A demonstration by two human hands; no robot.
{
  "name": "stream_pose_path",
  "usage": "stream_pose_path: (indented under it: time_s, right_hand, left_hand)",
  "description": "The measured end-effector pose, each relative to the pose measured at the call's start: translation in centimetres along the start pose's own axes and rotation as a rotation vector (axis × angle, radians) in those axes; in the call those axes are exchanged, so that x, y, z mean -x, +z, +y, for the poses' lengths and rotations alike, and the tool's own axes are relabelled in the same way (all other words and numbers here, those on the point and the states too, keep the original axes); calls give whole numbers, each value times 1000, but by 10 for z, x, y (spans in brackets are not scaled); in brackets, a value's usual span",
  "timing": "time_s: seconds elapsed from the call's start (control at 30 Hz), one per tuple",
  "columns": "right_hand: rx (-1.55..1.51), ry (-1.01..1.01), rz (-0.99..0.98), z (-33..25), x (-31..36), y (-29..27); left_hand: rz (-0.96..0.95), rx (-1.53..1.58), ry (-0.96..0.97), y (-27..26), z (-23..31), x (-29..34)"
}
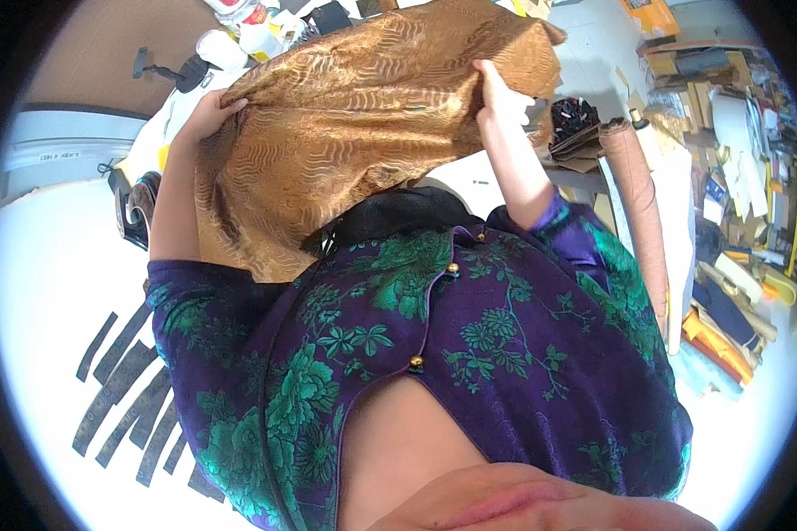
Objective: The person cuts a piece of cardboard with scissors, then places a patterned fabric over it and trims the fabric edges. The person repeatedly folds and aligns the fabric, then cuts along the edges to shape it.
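A large piece of golden-brown patterned fabric (pixel 354 115) is spread between my two hands, with wavy sheen lines and folds across it. My left hand (pixel 211 115) grips its left edge, thumb on top and the other fingers hidden by the cloth. On the right, my right hand (pixel 503 96) is closed on the fabric near its right side, thumb upward. The cloth hangs down toward my lap on the left. A black gathered cloth (pixel 403 215) lies at my waist, just below the golden fabric.
Fabric rolls, one brown (pixel 630 177), stand at the right beside a dark bundle (pixel 576 124). Packed shelves (pixel 726 195) fill the far right. White containers (pixel 221 49) sit behind the cloth. Several dark strips (pixel 133 389) lie at lower left.
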State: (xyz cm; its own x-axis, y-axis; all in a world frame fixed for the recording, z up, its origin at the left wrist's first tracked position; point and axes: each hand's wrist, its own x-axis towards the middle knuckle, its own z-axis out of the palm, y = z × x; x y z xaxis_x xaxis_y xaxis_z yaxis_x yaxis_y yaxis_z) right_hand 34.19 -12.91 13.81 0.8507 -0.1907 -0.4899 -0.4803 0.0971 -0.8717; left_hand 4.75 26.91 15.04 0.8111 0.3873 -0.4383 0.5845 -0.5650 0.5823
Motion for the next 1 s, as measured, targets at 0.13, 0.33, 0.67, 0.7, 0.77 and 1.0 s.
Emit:
stream_pose_path:
  time_s: [0.13,0.33,0.67,0.7,0.77,1.0]
  right_hand:
    - [222,110,190,24,8,10]
    - [757,222,279,54,19,28]
    - [200,76,-276,75,-11,-24]
    - [280,186,-149,43,1,-26]
    - [282,-36,-163,72,-47,-66]
    - [304,-474,-141,22,-184,-78]
  left_hand:
    - [54,-51,-36,18,-13,-21]
    - [322,-351,-212,33,-45,-36]
    - [832,-533,79,93,67,-35]
    - [904,-462,245,110,102,-25]
    - [672,-178,508,139,161,4]
    - [451,-223,568,230,277,-19]
